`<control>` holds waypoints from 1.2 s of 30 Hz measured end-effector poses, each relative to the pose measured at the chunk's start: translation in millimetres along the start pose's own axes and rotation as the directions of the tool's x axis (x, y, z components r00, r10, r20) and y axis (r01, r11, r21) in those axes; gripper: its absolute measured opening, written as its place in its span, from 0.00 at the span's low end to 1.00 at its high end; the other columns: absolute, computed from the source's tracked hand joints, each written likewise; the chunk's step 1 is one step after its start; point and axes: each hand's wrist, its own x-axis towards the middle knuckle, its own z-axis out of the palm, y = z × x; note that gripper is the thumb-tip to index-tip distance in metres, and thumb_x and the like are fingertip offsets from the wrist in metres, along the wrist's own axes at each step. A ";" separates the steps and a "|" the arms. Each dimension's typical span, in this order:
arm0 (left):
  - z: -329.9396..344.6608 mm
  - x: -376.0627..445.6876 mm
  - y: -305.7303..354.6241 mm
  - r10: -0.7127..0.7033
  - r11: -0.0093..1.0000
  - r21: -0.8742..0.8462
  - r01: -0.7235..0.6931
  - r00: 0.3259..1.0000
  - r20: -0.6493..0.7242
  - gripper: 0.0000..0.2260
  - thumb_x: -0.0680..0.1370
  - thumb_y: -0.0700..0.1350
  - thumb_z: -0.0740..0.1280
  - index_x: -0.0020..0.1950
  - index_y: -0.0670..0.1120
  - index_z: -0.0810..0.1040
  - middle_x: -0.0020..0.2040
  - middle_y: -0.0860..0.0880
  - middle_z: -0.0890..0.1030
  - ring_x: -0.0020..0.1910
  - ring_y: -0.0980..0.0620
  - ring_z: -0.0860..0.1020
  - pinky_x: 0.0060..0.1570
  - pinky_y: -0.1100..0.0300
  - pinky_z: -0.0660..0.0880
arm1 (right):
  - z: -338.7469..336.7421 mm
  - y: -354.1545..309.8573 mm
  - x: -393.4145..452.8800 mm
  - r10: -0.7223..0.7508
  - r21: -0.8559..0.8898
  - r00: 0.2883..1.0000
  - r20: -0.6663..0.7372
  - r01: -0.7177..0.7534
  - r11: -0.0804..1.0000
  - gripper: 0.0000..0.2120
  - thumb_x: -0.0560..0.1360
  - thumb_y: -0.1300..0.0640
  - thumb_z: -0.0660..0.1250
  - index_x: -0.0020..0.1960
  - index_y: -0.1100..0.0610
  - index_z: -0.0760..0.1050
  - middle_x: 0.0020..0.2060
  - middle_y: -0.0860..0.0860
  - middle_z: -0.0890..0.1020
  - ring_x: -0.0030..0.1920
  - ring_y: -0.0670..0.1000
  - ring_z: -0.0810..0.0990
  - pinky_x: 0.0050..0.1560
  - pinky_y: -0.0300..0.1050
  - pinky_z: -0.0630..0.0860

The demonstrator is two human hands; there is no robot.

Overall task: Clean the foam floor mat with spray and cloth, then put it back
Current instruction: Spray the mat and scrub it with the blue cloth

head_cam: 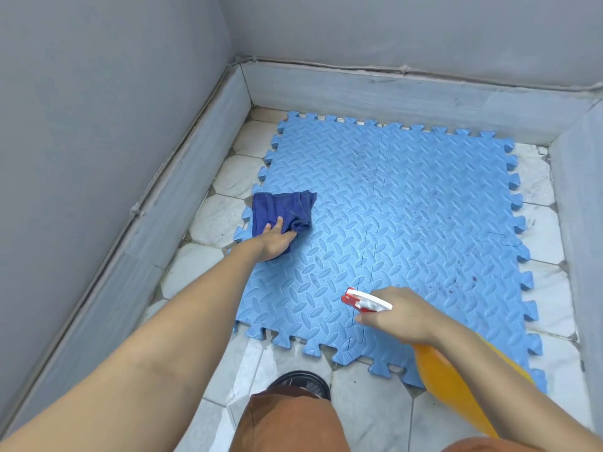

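A light blue foam mat [424, 203] made of interlocking tiles lies flat on the tiled floor, with dark specks and smudges near its right side. My left hand [276, 241] grips a dark blue cloth [280, 210] that rests on the mat's left edge. My right hand [396, 316] holds an orange spray bottle [453, 380] by its neck, one finger at the trigger. Its red and white nozzle [362, 300] points left over the mat's near part.
Grey walls with a pale skirting [391, 89] close in the floor on the left, far side and right. White floor tiles [368, 406] show around the mat. My knee in brown shorts [290, 419] and a dark sandal [303, 380] are at the mat's near edge.
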 end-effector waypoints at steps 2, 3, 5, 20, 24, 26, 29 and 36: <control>-1.1 -1.3 2.7 0.002 0.999 0.039 -0.002 1.000 0.010 0.31 0.81 0.62 0.49 0.77 0.55 0.37 0.79 0.49 0.38 0.78 0.46 0.43 0.75 0.47 0.45 | 8.1 -2.6 -1.0 -0.008 -0.033 1.000 0.011 0.008 0.999 0.18 0.73 0.44 0.67 0.33 0.54 0.68 0.35 0.53 0.76 0.41 0.55 0.77 0.38 0.47 0.67; 0.5 -3.2 4.5 0.017 0.997 0.078 -0.017 1.000 0.009 0.30 0.81 0.60 0.49 0.77 0.54 0.37 0.78 0.50 0.38 0.78 0.47 0.43 0.75 0.47 0.45 | 9.0 -2.8 -1.9 -0.009 -0.026 1.000 0.002 0.009 1.000 0.18 0.73 0.44 0.67 0.33 0.54 0.68 0.34 0.52 0.76 0.40 0.54 0.77 0.38 0.47 0.67; 6.3 -4.7 6.9 0.065 0.981 0.184 -0.064 0.998 -0.001 0.28 0.82 0.57 0.48 0.78 0.53 0.38 0.78 0.52 0.37 0.78 0.46 0.40 0.75 0.45 0.44 | 5.3 -0.6 -5.0 -0.012 0.037 0.999 -0.035 0.014 0.999 0.17 0.73 0.44 0.69 0.35 0.54 0.70 0.33 0.50 0.75 0.39 0.53 0.76 0.38 0.48 0.68; 72.5 34.3 -34.4 0.381 0.854 0.506 -0.124 0.810 -0.445 0.32 0.80 0.56 0.55 0.78 0.52 0.40 0.79 0.47 0.40 0.77 0.40 0.42 0.74 0.41 0.44 | -22.8 58.8 -82.7 0.187 0.459 0.850 -0.492 0.070 0.886 0.11 0.74 0.47 0.69 0.40 0.54 0.76 0.26 0.48 0.74 0.31 0.52 0.74 0.39 0.52 0.76; 76.0 42.8 -40.4 0.421 0.848 0.512 -0.138 0.762 -0.491 0.31 0.80 0.54 0.58 0.79 0.51 0.46 0.79 0.46 0.46 0.77 0.37 0.47 0.72 0.39 0.47 | -16.9 90.3 -102.0 0.399 0.591 0.767 -0.502 -0.033 0.806 0.19 0.74 0.47 0.69 0.42 0.64 0.75 0.36 0.61 0.79 0.33 0.60 0.77 0.38 0.50 0.78; 75.5 45.0 -39.5 0.420 0.851 0.508 -0.133 0.754 -0.506 0.30 0.80 0.53 0.56 0.79 0.52 0.47 0.79 0.46 0.47 0.77 0.37 0.47 0.72 0.38 0.47 | -2.9 105.4 -109.3 0.455 0.600 0.723 -0.520 -0.070 0.797 0.19 0.75 0.48 0.69 0.39 0.64 0.73 0.37 0.61 0.78 0.36 0.59 0.77 0.44 0.56 0.78; 74.7 43.6 -34.7 0.406 0.866 0.484 -0.127 0.743 -0.533 0.28 0.81 0.47 0.57 0.79 0.53 0.49 0.79 0.46 0.49 0.77 0.37 0.48 0.73 0.39 0.47 | 12.8 123.4 -120.4 0.493 0.585 0.671 -0.555 -0.106 0.804 0.20 0.75 0.49 0.69 0.31 0.60 0.70 0.34 0.53 0.75 0.37 0.52 0.76 0.38 0.49 0.73; 97.7 37.6 4.7 0.554 0.774 0.585 -0.242 0.706 -0.441 0.30 0.75 0.51 0.51 0.78 0.53 0.53 0.79 0.45 0.53 0.76 0.35 0.48 0.71 0.37 0.44 | 26.6 132.0 -130.5 0.570 0.625 0.608 -0.553 -0.150 0.766 0.22 0.74 0.49 0.70 0.29 0.61 0.70 0.31 0.52 0.74 0.39 0.49 0.76 0.35 0.47 0.71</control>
